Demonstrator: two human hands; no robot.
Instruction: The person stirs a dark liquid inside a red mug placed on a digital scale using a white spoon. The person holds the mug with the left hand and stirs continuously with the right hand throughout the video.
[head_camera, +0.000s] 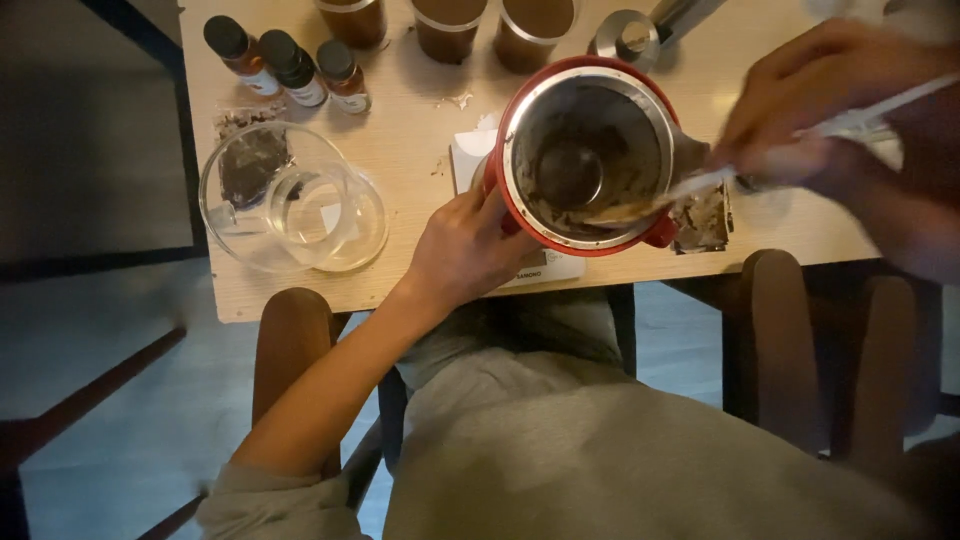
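Observation:
A red pot (520, 215) with a steel inside, smeared with brown residue, is tilted toward me at the table's near edge. My left hand (462, 250) grips its lower left rim. My right hand (815, 100), blurred, holds a thin white spatula (700, 185) whose tip reaches into the pot along the lower inner wall.
A clear glass jug (290, 205) stands on the left of the light wooden table (400, 140). Three small dark-capped bottles (290, 65) and brown jars (445, 25) line the far side. A metal lid (625, 35) lies beyond the pot. Wooden chair arms (290, 340) flank my lap.

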